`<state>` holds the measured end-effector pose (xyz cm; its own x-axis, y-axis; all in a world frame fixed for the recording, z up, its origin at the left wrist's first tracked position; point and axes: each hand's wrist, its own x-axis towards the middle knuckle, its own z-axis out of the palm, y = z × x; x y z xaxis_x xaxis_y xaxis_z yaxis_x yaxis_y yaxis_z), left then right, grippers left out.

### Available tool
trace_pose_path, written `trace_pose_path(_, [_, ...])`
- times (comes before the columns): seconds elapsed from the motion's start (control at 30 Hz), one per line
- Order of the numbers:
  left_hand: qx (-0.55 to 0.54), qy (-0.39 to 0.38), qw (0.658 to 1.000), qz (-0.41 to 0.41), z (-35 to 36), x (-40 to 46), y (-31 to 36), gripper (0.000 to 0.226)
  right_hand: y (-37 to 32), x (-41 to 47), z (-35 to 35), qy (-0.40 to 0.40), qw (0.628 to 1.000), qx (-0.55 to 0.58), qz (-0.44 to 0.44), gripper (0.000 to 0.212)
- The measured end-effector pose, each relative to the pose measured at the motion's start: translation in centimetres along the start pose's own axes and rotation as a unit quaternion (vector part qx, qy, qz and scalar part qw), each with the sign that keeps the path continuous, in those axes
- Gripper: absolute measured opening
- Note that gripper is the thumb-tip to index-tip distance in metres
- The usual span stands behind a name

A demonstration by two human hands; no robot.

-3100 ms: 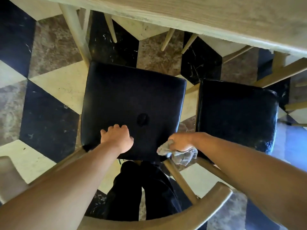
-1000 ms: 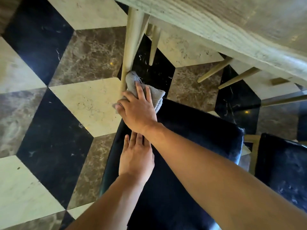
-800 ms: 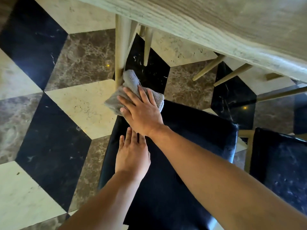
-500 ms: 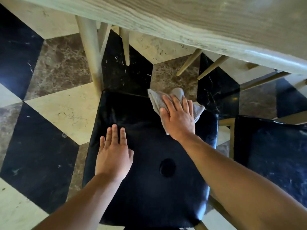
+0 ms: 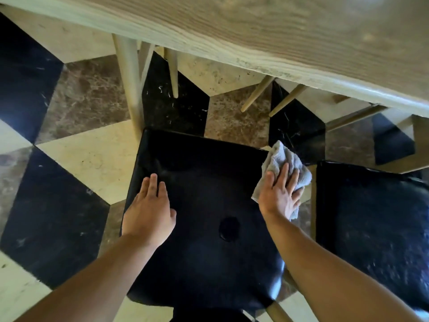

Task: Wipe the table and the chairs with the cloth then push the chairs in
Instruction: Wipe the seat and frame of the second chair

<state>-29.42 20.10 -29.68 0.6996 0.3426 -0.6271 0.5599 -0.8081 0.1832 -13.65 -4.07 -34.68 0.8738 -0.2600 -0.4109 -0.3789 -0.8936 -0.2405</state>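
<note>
Your right hand (image 5: 279,194) lies flat with straight fingers on the grey cloth (image 5: 284,168), pressing it against the far right corner of the black chair seat (image 5: 204,228); part of the cloth hangs past the seat's right edge. Your left hand (image 5: 149,211) rests open, fingers straight and together, on the seat near its left edge. A second black seat (image 5: 371,224) stands just beside the first on the right. The wooden table (image 5: 278,31) edge runs across the top, its leg (image 5: 130,84) near the seat's far left corner, above the patterned marble floor (image 5: 76,96)
</note>
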Motion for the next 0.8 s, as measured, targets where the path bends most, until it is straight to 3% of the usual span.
trace_pose_path(0.17, [-0.069,-0.059,0.985,-0.145,-3.7,0.7,-3.0,0.063,-2.3,-1.5,0.7,0.007,0.995,0.041,0.087,0.061])
trace_pose_path(0.3, [0.001,-0.076,0.988,-0.136,-5.9,1.3,-6.3,0.047,-6.3,-4.2,3.2,-0.006,0.997,0.013,0.077,0.062])
trace_pose_path(0.47, [0.019,-0.067,0.997,-0.024,-7.3,0.7,-9.3,0.049,-12.1,-11.0,8.5,-0.042,0.991,-0.030,-0.126,0.060])
trace_pose_path(0.63, [-0.006,-0.033,0.999,-0.015,-7.0,-0.7,-11.8,0.043,-15.1,-17.2,12.5,-0.080,0.945,-0.095,-0.302,0.060])
trace_pose_path(0.73, [-0.013,-0.046,0.999,-0.013,-6.0,-1.5,-13.4,0.044,-13.4,-18.3,12.7,-0.081,0.880,-0.161,-0.440,0.056])
trace_pose_path(0.8, [-0.024,-0.050,0.998,-0.014,-5.8,-1.9,-14.2,0.045,-11.3,-17.7,12.0,-0.082,0.798,-0.208,-0.560,0.053])
